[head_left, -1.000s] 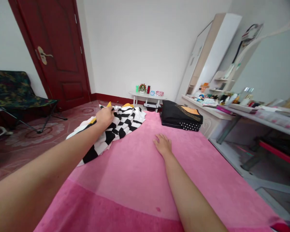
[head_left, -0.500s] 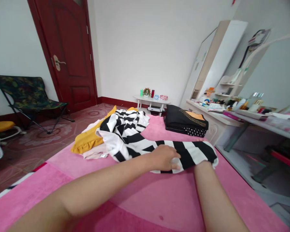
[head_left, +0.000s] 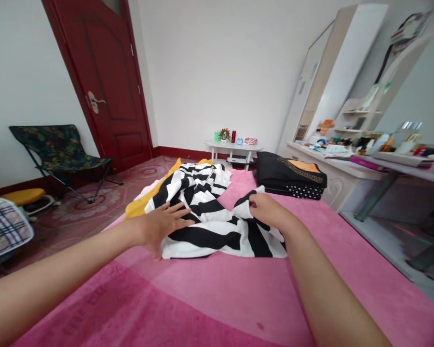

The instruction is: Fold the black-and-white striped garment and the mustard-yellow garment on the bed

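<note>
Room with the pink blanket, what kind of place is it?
Most likely a bedroom at home: a bed under a pink fleece blanket, a white dressing table crowded with bottles, and a dark red wooden door.

Soft matt cloth striped garment (head_left: pixel 217 226) lies on a seemingly plush pink blanket (head_left: pixel 210 299).

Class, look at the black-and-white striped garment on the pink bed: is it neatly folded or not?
Not folded. The striped garment lies crumpled in loose bunches on the pink bed; the left hand rests flat on it, and the right hand pinches an edge.
</note>
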Demonstrator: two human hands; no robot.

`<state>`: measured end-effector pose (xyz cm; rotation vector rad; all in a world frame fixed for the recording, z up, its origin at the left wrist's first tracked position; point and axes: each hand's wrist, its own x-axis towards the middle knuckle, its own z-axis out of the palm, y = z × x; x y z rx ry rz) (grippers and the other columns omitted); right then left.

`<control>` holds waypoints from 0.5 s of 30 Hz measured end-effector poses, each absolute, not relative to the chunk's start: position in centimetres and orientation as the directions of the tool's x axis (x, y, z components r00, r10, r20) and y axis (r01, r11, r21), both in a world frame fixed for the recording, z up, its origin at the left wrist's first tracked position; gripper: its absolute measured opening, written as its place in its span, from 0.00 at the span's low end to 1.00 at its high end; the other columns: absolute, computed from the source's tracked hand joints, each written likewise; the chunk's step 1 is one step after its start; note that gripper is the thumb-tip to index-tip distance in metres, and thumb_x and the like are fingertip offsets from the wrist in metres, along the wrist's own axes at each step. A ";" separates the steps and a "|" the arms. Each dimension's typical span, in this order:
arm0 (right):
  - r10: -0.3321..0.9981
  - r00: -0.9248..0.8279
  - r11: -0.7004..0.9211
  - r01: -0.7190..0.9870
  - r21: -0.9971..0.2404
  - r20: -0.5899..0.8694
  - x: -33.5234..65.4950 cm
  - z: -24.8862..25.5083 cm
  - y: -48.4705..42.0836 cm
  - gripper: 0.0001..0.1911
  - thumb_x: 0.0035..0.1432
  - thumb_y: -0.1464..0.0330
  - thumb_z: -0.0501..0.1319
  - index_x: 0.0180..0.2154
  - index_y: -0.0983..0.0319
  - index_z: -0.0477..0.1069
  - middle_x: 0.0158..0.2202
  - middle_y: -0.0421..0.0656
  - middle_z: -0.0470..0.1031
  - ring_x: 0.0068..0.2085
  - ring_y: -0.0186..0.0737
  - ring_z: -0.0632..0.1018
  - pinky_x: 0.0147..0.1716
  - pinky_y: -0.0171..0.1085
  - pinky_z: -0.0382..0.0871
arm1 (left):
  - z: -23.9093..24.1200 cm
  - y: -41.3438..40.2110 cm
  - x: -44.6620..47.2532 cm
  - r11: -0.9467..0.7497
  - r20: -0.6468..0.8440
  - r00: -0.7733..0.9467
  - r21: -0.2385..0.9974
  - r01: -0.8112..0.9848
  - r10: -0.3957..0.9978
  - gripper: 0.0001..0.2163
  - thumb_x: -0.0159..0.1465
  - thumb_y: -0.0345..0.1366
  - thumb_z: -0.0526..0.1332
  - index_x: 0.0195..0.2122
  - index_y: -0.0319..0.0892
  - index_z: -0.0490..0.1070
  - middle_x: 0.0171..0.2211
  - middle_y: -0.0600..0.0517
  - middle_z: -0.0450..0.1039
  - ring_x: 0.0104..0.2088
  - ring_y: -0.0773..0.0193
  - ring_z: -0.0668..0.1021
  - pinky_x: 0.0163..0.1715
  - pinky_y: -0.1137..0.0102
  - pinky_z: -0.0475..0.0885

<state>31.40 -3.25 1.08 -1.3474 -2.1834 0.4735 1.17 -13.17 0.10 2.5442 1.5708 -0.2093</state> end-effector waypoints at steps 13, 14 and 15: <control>0.827 -0.555 0.554 0.776 -0.301 0.092 24.9 -4.4 -6.4 0.51 0.38 0.56 0.70 0.63 0.59 0.53 0.62 0.54 0.57 0.61 0.57 0.60 0.56 0.52 0.53 | 0.5 -12.3 2.1 -0.264 0.237 0.284 -0.112 0.958 0.929 0.11 0.60 0.30 0.50 0.33 0.41 0.72 0.30 0.45 0.75 0.36 0.54 0.77 0.41 0.62 0.68; 0.831 -0.539 0.554 0.781 -0.288 0.136 24.8 -5.0 -6.1 0.43 0.42 0.56 0.68 0.59 0.60 0.60 0.58 0.53 0.64 0.58 0.55 0.65 0.54 0.49 0.57 | 0.6 -12.5 2.9 -0.264 0.249 0.277 -0.084 0.961 0.928 0.10 0.60 0.30 0.50 0.33 0.41 0.72 0.29 0.45 0.75 0.34 0.55 0.77 0.37 0.64 0.68; 0.828 -0.532 0.561 0.779 -0.281 0.178 24.8 -5.4 -5.9 0.34 0.45 0.58 0.65 0.54 0.61 0.66 0.52 0.52 0.69 0.54 0.53 0.69 0.51 0.47 0.60 | 0.8 -12.7 3.8 -0.277 0.257 0.282 -0.055 0.959 0.924 0.10 0.60 0.29 0.50 0.33 0.41 0.71 0.28 0.46 0.75 0.33 0.56 0.77 0.34 0.66 0.68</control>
